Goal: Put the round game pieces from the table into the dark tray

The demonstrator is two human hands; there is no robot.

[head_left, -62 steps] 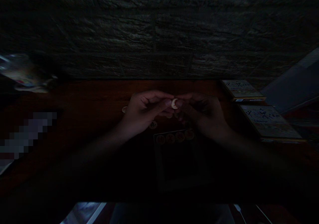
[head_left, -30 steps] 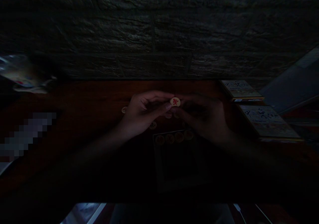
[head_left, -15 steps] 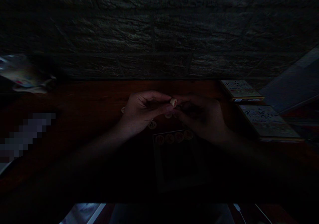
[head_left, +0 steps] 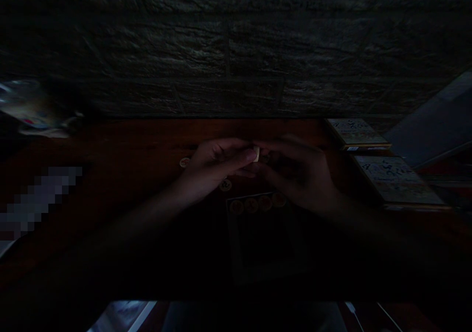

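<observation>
Between my hands, over the middle of the table, is a small pale round game piece (head_left: 256, 154). My left hand (head_left: 217, 164) pinches it between thumb and fingers. My right hand (head_left: 300, 169) meets it from the other side, its thumb and index fingertips at the piece's right edge. Below them lies an open shallow box (head_left: 236, 268) with a row of several round pieces (head_left: 251, 205) along its far side. One loose piece with a dark character (head_left: 225, 185) lies under my left wrist, and another (head_left: 185, 162) is left of that hand.
Two flat printed boxes (head_left: 356, 131) (head_left: 400, 180) lie on the wooden table (head_left: 147, 145) at the right. A clear container (head_left: 31, 108) stands at the far left. Behind the table rises a stone wall (head_left: 228, 51). The scene is very dark.
The piece has turned between my fingers, so its red-marked face no longer shows. My left hand has shifted slightly, and the loose piece beside it is more exposed.
</observation>
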